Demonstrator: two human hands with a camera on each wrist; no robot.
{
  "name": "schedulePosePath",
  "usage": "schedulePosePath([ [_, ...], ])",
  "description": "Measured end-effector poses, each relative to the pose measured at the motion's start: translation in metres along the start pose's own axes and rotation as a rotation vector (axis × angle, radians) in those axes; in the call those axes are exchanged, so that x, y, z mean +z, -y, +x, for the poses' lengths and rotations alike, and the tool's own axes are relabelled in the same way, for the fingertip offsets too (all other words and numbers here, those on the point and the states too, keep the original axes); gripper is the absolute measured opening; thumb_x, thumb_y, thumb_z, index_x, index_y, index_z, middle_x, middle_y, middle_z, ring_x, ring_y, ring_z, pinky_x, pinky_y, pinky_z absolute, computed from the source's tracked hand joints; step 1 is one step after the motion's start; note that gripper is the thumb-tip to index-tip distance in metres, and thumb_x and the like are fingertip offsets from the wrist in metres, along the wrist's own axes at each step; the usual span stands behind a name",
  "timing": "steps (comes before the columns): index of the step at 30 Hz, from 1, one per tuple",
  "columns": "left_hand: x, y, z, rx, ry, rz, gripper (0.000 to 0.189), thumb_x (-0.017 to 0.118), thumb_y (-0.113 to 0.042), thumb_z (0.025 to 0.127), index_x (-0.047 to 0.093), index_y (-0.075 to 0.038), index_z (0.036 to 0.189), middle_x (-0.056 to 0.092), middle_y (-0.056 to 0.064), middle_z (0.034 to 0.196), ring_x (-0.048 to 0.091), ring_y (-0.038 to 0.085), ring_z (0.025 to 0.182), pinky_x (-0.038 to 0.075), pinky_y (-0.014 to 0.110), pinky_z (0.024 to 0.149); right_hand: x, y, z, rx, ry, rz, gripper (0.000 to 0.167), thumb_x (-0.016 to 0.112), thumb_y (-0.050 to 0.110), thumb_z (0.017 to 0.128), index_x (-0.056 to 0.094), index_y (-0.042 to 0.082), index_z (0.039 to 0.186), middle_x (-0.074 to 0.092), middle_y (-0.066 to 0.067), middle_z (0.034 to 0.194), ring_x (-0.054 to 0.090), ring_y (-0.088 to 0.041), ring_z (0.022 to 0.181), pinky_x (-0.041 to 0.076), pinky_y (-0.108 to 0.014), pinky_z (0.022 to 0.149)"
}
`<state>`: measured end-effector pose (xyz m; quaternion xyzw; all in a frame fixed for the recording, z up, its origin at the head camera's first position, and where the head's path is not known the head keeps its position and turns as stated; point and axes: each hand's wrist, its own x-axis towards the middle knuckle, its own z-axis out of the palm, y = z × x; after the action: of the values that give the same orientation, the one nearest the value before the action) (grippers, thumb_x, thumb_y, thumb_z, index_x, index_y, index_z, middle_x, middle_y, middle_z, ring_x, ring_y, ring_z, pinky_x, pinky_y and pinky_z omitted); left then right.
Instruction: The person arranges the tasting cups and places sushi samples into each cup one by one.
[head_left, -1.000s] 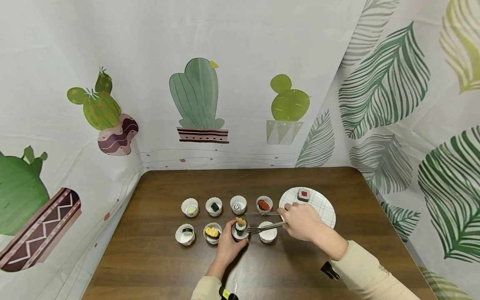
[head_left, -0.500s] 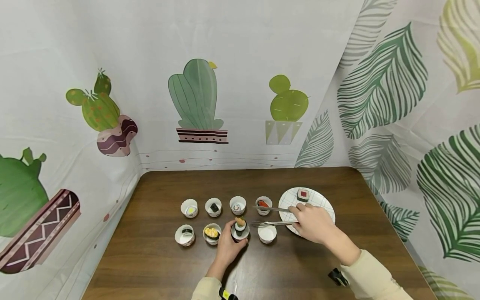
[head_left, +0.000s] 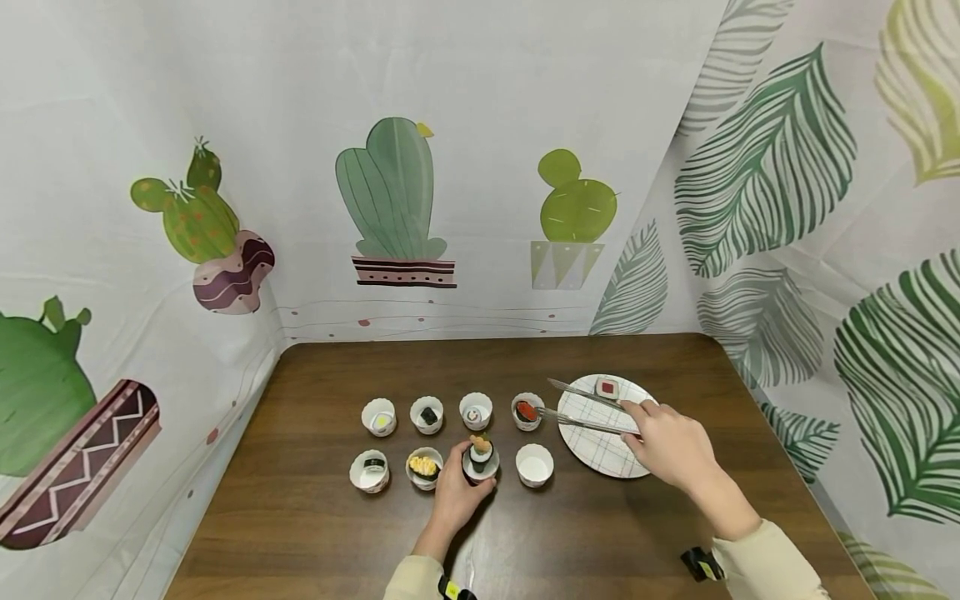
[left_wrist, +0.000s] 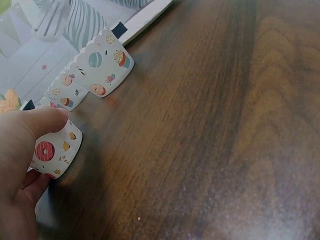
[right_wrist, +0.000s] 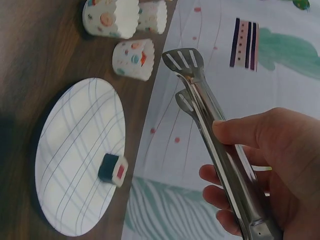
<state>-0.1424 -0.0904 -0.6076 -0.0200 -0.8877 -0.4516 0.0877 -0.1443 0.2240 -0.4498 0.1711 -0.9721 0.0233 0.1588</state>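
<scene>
My left hand [head_left: 453, 493] grips a white paper baking cup [left_wrist: 59, 150] with donut prints, thumb and fingers round its side. A toy sushi piece [head_left: 481, 450] with an orange top and dark wrap stands in that cup. In my right hand [head_left: 669, 442] are metal tongs [right_wrist: 212, 135] with slotted tips, held over the left part of the white checked plate [head_left: 600, 454]. The tongs' arms stand apart with nothing between them. On the plate's far side sits a sushi roll [head_left: 607, 388] with a red centre, beside the upper arm.
Two rows of white paper cups stand on the brown table [head_left: 337, 542]. One cup [head_left: 527, 412] holds red-topped sushi, another [head_left: 425, 467] a yellow-topped piece. A cup [head_left: 534, 466] with a bare inside stands right of my left hand. Printed cloth [head_left: 495, 125] hangs behind.
My right hand has drawn the tongs away from the cup in my left hand, rightward over the plate. The orange-topped sushi stays in the cup. My left hand has kept its place.
</scene>
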Motion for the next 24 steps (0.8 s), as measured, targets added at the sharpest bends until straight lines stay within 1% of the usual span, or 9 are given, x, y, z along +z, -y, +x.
schedulePosePath([
  [4,0.0,0.001,0.0,-0.013,0.004,0.0,0.071,0.082,-0.018,0.062,0.048,-0.009,0.124,0.06,0.013,0.117,0.056,0.028,0.107,0.043,0.044,0.089,0.004,-0.009,-0.003,0.062,0.005,-0.003,0.042,0.072,0.025,0.073,0.062,0.005,0.11,0.064,-0.013,0.091,0.062,-0.03,0.074,0.046,-0.043,0.047],
  [8,0.0,0.001,0.0,-0.025,0.012,-0.002,0.071,0.081,-0.019,0.062,0.048,-0.01,0.124,0.059,0.012,0.118,0.056,0.027,0.108,0.043,0.043,0.09,0.006,-0.014,-0.005,0.107,-0.018,0.002,0.043,0.073,0.023,0.072,0.062,0.002,0.108,0.064,-0.016,0.091,0.061,-0.032,0.072,0.045,-0.044,0.046],
  [11,0.001,0.001,0.0,-0.023,0.017,0.002,0.071,0.081,-0.019,0.063,0.048,-0.01,0.124,0.059,0.012,0.118,0.056,0.027,0.108,0.043,0.043,0.09,0.007,-0.017,-0.006,0.134,-0.031,0.015,0.043,0.073,0.021,0.071,0.062,0.0,0.107,0.064,-0.017,0.091,0.061,-0.033,0.072,0.045,-0.046,0.046],
  [15,0.0,0.001,0.0,-0.018,0.017,-0.001,0.07,0.081,-0.019,0.063,0.048,-0.009,0.124,0.059,0.012,0.117,0.056,0.027,0.108,0.043,0.043,0.089,0.009,-0.022,-0.007,0.176,-0.022,0.038,0.043,0.071,0.02,0.072,0.062,-0.002,0.108,0.063,-0.019,0.092,0.061,-0.035,0.074,0.046,-0.049,0.05],
  [21,0.0,0.001,0.001,0.001,0.011,-0.006,0.07,0.082,-0.018,0.063,0.048,-0.008,0.124,0.059,0.013,0.117,0.056,0.029,0.107,0.043,0.044,0.089,0.017,-0.032,-0.009,0.218,-0.027,0.062,0.042,0.07,0.018,0.072,0.061,-0.003,0.107,0.062,-0.02,0.089,0.061,-0.038,0.073,0.045,-0.052,0.05],
  [24,0.0,0.002,0.001,0.01,0.005,-0.004,0.07,0.082,-0.017,0.062,0.048,-0.007,0.123,0.059,0.014,0.116,0.057,0.029,0.107,0.044,0.045,0.088,0.022,-0.035,-0.01,0.235,-0.017,0.067,0.043,0.069,0.018,0.072,0.06,-0.003,0.108,0.062,-0.022,0.09,0.061,-0.039,0.073,0.045,-0.052,0.051],
])
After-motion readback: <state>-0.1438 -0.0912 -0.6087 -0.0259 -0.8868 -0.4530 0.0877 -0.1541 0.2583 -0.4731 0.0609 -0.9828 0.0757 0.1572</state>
